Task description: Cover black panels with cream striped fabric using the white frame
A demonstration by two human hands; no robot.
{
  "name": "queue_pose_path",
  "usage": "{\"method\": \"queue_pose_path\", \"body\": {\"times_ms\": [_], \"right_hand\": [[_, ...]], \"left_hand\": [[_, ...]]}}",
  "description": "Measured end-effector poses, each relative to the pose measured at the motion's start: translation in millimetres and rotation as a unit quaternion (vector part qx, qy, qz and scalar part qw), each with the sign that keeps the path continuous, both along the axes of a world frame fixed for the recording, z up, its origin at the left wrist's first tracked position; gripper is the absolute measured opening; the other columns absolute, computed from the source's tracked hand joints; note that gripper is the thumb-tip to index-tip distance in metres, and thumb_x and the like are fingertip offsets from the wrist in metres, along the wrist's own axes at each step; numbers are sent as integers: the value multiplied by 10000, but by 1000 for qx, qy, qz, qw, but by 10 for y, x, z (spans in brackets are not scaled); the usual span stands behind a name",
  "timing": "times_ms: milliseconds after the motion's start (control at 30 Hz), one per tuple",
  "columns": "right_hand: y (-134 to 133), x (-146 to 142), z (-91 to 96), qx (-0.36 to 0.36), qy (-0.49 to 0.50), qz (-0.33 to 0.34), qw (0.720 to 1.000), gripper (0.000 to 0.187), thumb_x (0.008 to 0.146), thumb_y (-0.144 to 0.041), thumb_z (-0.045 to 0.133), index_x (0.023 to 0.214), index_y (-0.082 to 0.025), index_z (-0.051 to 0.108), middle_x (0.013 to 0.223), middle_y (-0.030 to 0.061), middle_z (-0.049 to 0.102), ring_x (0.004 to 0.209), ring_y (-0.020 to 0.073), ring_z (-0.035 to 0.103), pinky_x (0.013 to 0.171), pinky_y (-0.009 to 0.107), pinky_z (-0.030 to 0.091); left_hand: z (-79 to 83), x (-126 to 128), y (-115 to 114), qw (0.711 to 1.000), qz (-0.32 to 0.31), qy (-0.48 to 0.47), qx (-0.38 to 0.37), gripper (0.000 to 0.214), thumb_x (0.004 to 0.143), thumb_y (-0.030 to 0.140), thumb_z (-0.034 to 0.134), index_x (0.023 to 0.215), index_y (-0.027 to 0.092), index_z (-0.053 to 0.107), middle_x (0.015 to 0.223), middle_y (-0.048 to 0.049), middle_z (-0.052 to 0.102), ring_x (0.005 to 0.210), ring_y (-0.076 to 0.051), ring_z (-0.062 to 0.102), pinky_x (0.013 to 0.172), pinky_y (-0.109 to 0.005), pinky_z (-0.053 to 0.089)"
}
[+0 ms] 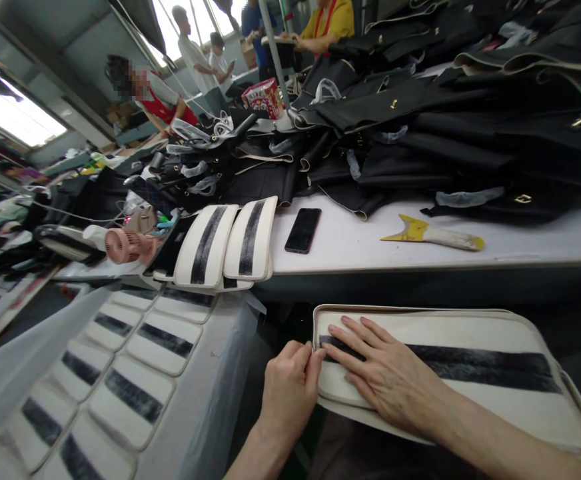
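Left hand (290,387) pinches the left edge of the striped panel (470,333). Right hand (385,377) lies flat and open on it. Similar panels (135,393) in rows at left appear finished; this one is judged in work.

Head-worn view, forward and down, close over workbench (350,243)

**A:** What's hidden near the panel (470,330)?

**B:** The right hand (385,377) covers the left end of its stripe (480,367), and that forearm hides part of its near edge.

**A:** And the left hand (288,393)?

**B:** Its fingertips curl out of sight at the panel's left rim, so I can't tell its grip. Both forearms are cut off below.

**A:** Far beyond the panel?

**B:** The print on the box (263,98) is too small to read.
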State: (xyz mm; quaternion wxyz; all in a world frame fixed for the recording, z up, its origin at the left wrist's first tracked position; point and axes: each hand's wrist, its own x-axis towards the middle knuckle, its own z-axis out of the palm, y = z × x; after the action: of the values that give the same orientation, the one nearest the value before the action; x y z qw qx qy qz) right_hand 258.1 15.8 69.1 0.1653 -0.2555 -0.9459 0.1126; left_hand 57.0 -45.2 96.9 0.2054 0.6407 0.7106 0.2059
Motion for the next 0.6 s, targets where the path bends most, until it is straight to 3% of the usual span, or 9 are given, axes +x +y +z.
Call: {"method": "queue_pose_path", "body": {"times_ms": [133,233,300,400,600], "right_hand": [[-2,3,7,-5,-17,5,1000,510,922,-269,509,1426,-290,433,1516,27,387,1388,278,346,1142,488,285],[-3,4,7,-1,-23,2,1000,530,919,-263,513,1438,-297,414,1521,26,377,1398,280,329,1143,488,278],[-4,7,-4,2,-16,1,1000,528,921,-267,515,1438,-298,415,1524,24,373,1400,276,326,1142,481,277],[-1,15,-33,6,1,2,1000,507,926,-282,519,1426,-298,433,1525,20,373,1393,268,339,1141,473,276],[6,23,-64,-4,21,-4,1000,520,947,-326,494,1454,-259,396,1520,17,381,1390,250,344,1150,451,266]], "left_hand": [[29,-111,51,978,72,-183,-73,383,910,443,533,679,164,654,687,-46,608,649,-158,561,625,-272,417],[-5,-215,138,893,139,-383,-189,357,780,499,693,765,153,605,727,-25,617,687,-157,579,621,-260,470],[-30,-281,199,841,139,-460,-247,395,728,493,753,793,159,553,772,-17,613,715,-150,582,633,-268,499],[-54,-363,284,809,100,-496,-299,401,720,449,783,787,165,507,753,-1,592,703,-132,572,647,-273,509],[-73,-419,405,800,71,-487,-344,415,701,412,807,777,164,483,726,8,586,650,-102,546,661,-264,494]]}}
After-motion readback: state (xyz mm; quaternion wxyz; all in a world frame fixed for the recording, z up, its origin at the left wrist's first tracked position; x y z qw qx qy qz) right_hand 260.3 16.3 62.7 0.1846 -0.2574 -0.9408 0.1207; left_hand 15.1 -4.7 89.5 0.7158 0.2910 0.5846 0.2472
